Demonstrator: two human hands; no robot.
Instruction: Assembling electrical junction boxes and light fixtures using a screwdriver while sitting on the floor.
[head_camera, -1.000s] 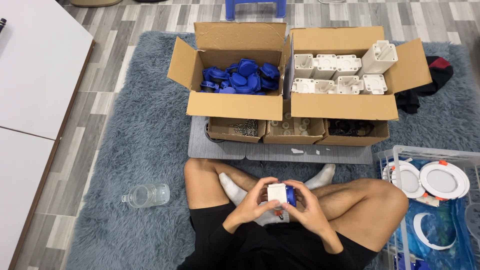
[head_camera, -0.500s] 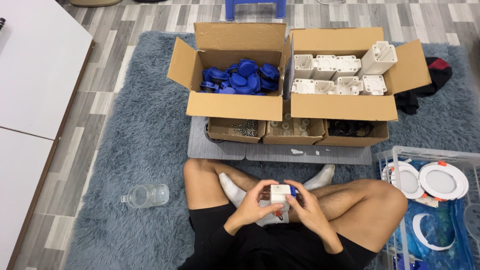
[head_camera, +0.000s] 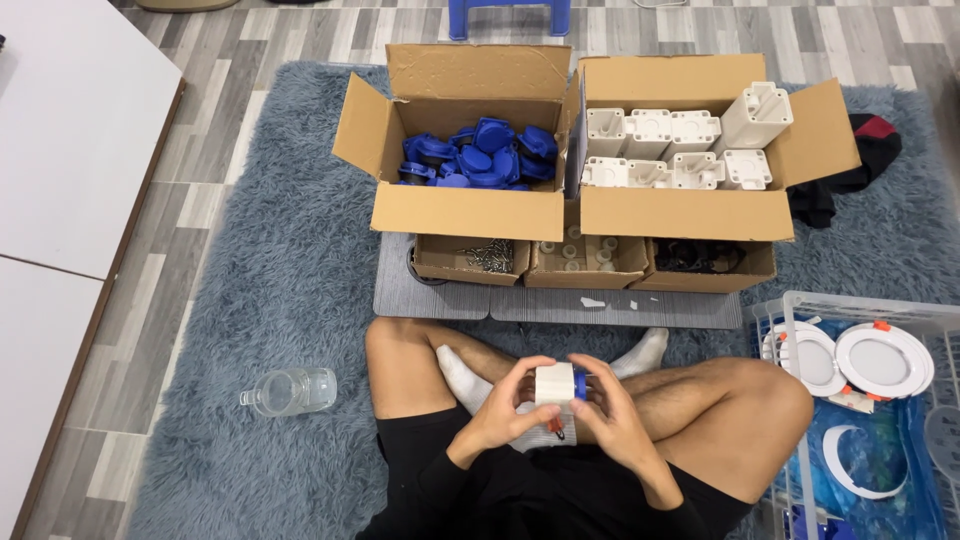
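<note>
Person's sitting cross-legged on a shaggy grey-blue rug (head_camera: 250, 300), and both hands are up in front of the lap working one small part. The left hand (head_camera: 505, 410) has its fingers curled around a white plastic block (head_camera: 556, 384), thumb and fingertips gripping its left side and top. The right hand (head_camera: 612, 420) is cupped around the block's right side, fingers closed on it, and there's a bit of blue cap (head_camera: 580, 387) poking out between the block and that hand. Can't tell if the blue piece is fully seated or just pressed against it. Something small and orange-red shows just under the block, too tiny to make out.

Further away on the rug, two open cardboard boxes sit side by side. The left box (head_camera: 465, 210) is full of blue caps, the right box (head_camera: 690, 212) holds more white blocks in rows, one standing tilted at the far right corner. Just in front of those are three little low boxes (head_camera: 590, 268) on a grey mat, the left one with what looks like screws.

Off to the near left there's a glass jar (head_camera: 292, 391) lying on its side on the rug. Near right is a clear plastic bin (head_camera: 860, 310) with round white light fittings (head_camera: 884, 360) in it.
</note>
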